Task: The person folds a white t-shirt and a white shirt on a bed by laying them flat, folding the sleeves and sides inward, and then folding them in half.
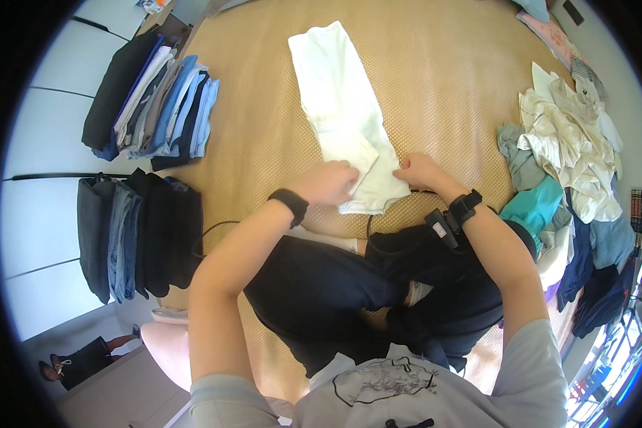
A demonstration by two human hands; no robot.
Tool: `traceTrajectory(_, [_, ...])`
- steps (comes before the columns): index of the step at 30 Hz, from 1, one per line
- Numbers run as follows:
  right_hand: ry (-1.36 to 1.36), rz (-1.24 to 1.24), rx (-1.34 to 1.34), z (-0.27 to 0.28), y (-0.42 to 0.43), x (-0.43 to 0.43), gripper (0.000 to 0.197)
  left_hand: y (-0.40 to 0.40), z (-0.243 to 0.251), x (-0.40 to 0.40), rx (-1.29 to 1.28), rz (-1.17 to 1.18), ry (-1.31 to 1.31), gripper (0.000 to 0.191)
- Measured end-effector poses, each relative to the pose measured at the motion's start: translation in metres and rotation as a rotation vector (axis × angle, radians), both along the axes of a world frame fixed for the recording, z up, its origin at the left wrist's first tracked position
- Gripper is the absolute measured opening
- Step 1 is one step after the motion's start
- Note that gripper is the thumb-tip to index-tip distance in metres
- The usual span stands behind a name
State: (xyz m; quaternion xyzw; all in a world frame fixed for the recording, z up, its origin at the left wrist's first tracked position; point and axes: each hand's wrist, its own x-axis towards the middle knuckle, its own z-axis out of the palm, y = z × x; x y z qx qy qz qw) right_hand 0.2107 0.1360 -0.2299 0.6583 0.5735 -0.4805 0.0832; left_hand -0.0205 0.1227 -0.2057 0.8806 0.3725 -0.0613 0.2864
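A white garment (342,80) lies before me in a long, narrow folded strip. A smaller flap (350,152) of the same cloth is turned over its near half. My left hand (329,182), slightly blurred, has its fingers curled on the cloth at the flap's near left edge; the fingertips are partly hidden. On the other side, my right hand (422,171) pinches the garment's right edge close to its near end. Both wrists wear black bands, and a small device (443,227) is strapped at the right one.
A woven mat (433,96) covers the bed. Folded clothes (160,107) and folded dark trousers and jeans (139,235) stand in rows at left, beside white cabinets (48,134). Loose clothes (562,144) are heaped at right. A black cable (369,227) runs near my crossed legs.
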Motion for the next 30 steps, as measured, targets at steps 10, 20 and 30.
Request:
traceTrajectory(10, [-0.045,0.254,0.184,-0.014,-0.011,-0.005,0.05,-0.032,-0.017,-0.025,0.325,-0.381,0.038,0.027])
traceTrajectory(20, [-0.085,0.4,0.271,-0.006,-0.017,-0.004,0.042,-0.036,-0.008,-0.027,0.373,-0.335,0.066,0.014])
traceTrajectory(30, [0.097,0.447,-0.076,0.075,-0.057,-0.009,0.034,-0.089,0.073,-0.049,0.382,-0.326,0.084,0.017])
